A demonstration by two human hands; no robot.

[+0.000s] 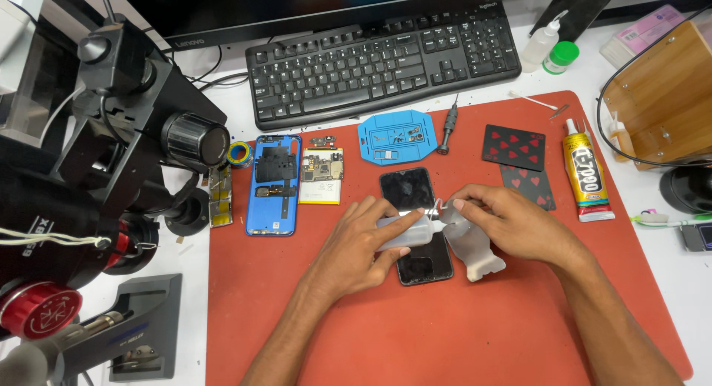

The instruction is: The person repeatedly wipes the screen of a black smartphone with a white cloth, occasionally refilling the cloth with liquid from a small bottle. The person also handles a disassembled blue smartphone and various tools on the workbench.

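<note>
Red mat (445, 334) is covering the worktop, and the black phone screen (415, 223) is lying on it lengthwise, running away from me. Left hand (363, 241) is gripping a small squeeze bottle (408, 232), nozzle pointing right. Right hand (504, 219) is pinching a grey cloth (475, 249).

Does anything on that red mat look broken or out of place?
Yes: the blue phone at the mat's left lies opened up, its circuit board and battery beside it. Two playing cards lie among the tools, which seems odd.

Two hands (356, 245) (504, 219), two playing cards (514, 146) (528, 186), one keyboard (382, 60), two bottles (539, 43) (561, 57).
</note>
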